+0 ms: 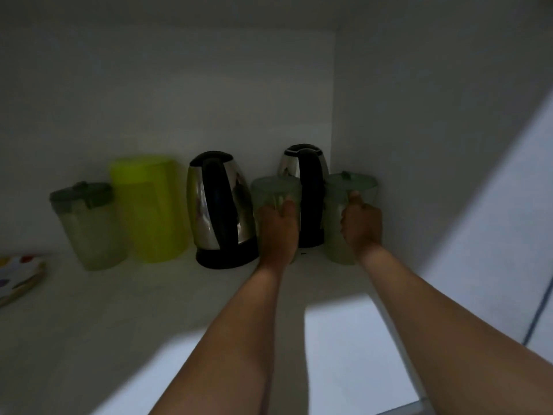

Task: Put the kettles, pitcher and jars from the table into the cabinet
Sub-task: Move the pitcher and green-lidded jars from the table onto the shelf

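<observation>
Both hands (pixel 276 226) grip jars (pixel 276 190) on the dim cabinet shelf (pixel 149 295).

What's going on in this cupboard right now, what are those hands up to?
A person is reaching into a dim cabinet with both arms. The left hand grips one translucent jar and the right hand grips another jar in the back right corner, apparently setting them on the shelf. Between them stands a steel kettle. Further left sit a second kettle, a yellow-green pitcher and a third lidded jar. A patterned plate edge shows at far left.
</observation>
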Motion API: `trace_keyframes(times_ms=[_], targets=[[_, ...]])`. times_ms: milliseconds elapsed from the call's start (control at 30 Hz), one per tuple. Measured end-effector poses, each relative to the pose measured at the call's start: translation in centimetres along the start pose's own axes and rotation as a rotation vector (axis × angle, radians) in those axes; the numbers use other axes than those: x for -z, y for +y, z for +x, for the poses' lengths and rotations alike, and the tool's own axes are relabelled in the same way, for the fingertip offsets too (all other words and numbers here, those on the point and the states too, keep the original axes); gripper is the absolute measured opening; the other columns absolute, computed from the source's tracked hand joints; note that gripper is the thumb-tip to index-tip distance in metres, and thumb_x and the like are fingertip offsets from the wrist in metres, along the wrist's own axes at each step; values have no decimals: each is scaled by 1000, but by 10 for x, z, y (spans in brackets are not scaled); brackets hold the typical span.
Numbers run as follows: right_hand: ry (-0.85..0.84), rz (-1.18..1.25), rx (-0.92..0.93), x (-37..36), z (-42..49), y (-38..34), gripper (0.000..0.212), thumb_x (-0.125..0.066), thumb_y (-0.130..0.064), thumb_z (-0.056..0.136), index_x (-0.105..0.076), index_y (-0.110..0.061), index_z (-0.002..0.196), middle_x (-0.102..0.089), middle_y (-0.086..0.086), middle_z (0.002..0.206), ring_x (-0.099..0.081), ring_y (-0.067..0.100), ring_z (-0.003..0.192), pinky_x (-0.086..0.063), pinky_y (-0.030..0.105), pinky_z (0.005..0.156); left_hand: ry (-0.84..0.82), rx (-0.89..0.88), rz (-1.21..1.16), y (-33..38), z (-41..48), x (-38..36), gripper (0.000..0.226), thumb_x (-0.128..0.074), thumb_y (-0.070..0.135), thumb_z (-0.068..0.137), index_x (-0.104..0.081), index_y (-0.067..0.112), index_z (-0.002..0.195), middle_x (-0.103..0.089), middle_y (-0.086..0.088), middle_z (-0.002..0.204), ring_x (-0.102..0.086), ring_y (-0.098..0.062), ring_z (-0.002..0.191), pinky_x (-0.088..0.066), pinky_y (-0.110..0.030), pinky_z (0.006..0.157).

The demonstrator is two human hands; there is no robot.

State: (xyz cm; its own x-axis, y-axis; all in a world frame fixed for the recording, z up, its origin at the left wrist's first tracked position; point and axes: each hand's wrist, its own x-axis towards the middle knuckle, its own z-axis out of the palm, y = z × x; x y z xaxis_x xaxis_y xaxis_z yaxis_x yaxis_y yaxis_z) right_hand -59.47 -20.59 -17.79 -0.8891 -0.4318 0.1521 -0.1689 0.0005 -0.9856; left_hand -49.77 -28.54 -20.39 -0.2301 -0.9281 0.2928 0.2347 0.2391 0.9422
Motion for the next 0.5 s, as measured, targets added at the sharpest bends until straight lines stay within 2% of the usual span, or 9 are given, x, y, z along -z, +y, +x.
trace_keyframes(times_ms=[100, 167, 233, 267, 333, 367, 400, 433, 500], targets=[[-19, 15, -17, -6, 19, 12, 53, -24, -77, 63, -45, -28, 57, -53, 11, 84, -51, 25, 80, -50, 50, 83, 15, 12, 31, 0, 3, -1, 73, -51, 59, 73, -49, -9, 101, -54, -44, 108, -56, -61, 97, -44, -71, 87], [-27, 14, -22, -5, 23, 13, 55, -25, -78, 60, -45, -28, 57, -52, 11, 84, -50, 25, 80, -48, 48, 81, 35, 6, 94, 8, -2, -1, 61, -48, 58, 76, -56, -2, 89, -59, -39, 95, -62, -53, 88, -50, -65, 82], [-48, -6, -20, 2, 12, 3, 54, -28, -76, 69, -48, -27, 56, -56, 13, 84, -53, 27, 81, -50, 52, 87, 53, -7, 121, 23, -11, 1, 35, -50, 48, 84, -56, 16, 70, -58, -17, 69, -62, -34, 69, -53, -49, 71], [-66, -19, -26, 6, 5, -4, 54, -30, -72, 78, -50, -27, 56, -60, 15, 87, -55, 28, 82, -50, 52, 90, 47, 5, 98, 29, -13, 2, 31, -52, 41, 89, -57, 18, 70, -55, -7, 64, -58, -27, 65, -50, -43, 68], [-101, -48, -55, 13, -8, -14, 57, -31, -67, 90, -60, -23, 68, -68, 21, 107, -62, 31, 93, -49, 48, 94, 2, 79, 96, 43, -20, 3, 32, -54, 37, 96, -66, 7, 95, -60, -4, 77, -63, -28, 79, -52, -40, 79], [-120, -60, -81, 17, -12, -18, 64, -31, -67, 92, -68, -16, 86, -66, 23, 120, -63, 33, 104, -47, 45, 97, -22, 102, 118, 49, -23, 4, 38, -54, 40, 97, -64, 8, 113, -64, -5, 94, -65, -30, 95, -52, -45, 92], [-124, -73, -106, 20, -14, -20, 73, -31, -68, 93, -66, -7, 114, -60, 24, 132, -60, 36, 116, -46, 44, 101, -43, 127, 148, 53, -26, 7, 44, -54, 44, 96, -59, 12, 126, -63, -6, 111, -62, -30, 110, -49, -47, 101], [-120, -95, -126, 22, -16, -21, 81, -32, -68, 94, -50, -2, 137, -52, 24, 142, -54, 37, 126, -43, 43, 105, -63, 145, 190, 57, -30, 9, 51, -53, 47, 96, -53, 13, 135, -59, -6, 124, -57, -29, 121, -44, -47, 107], [-86, -156, -141, 27, -23, -25, 88, -34, -65, 95, -21, 1, 152, -36, 24, 153, -41, 39, 137, -34, 43, 110, -74, 155, 315, 64, -40, 15, 68, -51, 54, 95, -39, 14, 149, -48, -6, 144, -46, -28, 134, -37, -43, 114]])
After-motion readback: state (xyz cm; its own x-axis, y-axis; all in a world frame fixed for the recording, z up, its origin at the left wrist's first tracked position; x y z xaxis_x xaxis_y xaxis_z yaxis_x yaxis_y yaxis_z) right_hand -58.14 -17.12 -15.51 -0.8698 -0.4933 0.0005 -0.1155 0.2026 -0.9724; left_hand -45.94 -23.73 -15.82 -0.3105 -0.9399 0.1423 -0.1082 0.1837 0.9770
